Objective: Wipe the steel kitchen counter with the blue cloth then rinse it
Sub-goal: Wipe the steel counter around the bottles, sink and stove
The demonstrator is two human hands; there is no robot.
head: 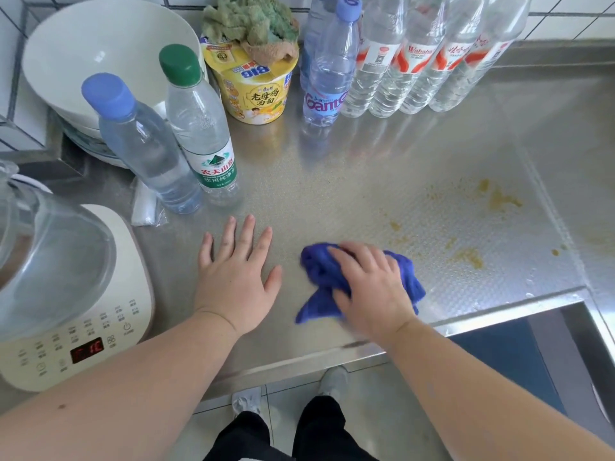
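Observation:
The blue cloth (321, 271) lies bunched on the textured steel counter (332, 181), near its front edge. My right hand (369, 287) lies on top of the cloth, fingers curled over it and pressing it down. My left hand (236, 271) rests flat on the counter just left of the cloth, fingers spread and straight. Yellow-brown smears (499, 197) mark the counter to the right of the cloth, with more specks (469, 257) closer to the edge.
Water bottles (199, 128) stand at the left and several more (399, 61) along the back. A yellow noodle cup (256, 84) topped with a green rag, white bowls (100, 54) and a kettle on a cream base (76, 294) crowd the left. The sink (532, 354) is at the lower right.

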